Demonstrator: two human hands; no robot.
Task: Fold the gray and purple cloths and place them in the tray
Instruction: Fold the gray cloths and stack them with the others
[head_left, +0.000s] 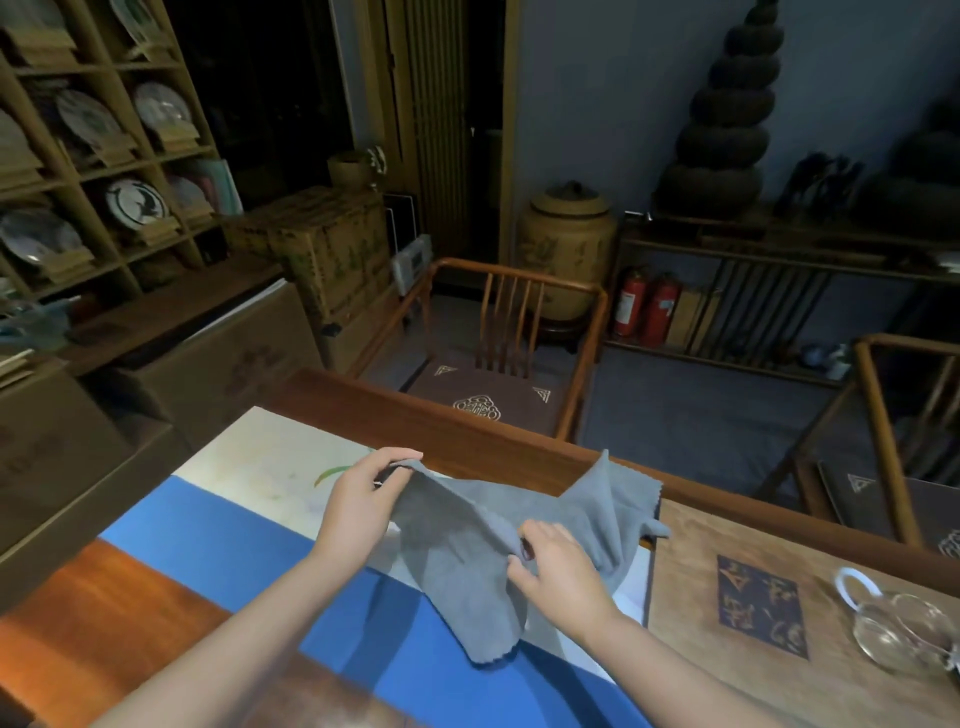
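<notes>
A gray cloth (467, 566) hangs rumpled just above the table, over a blue and cream runner (249, 530). My left hand (358, 499) pinches its upper left corner near the table's far edge. My right hand (558, 574) pinches a fold along the cloth's middle, closer to me. One corner of the cloth stands up toward the far edge and another droops onto the blue part of the runner. No purple cloth shows. A wooden tea tray (737, 634) with a dark square inlay lies to the right of the cloth.
A glass pitcher (898, 629) with a white handle stands on the tray's right side. Wooden chairs (498, 364) stand beyond the table's far edge. Cardboard boxes (218, 358) and plate shelves fill the left side.
</notes>
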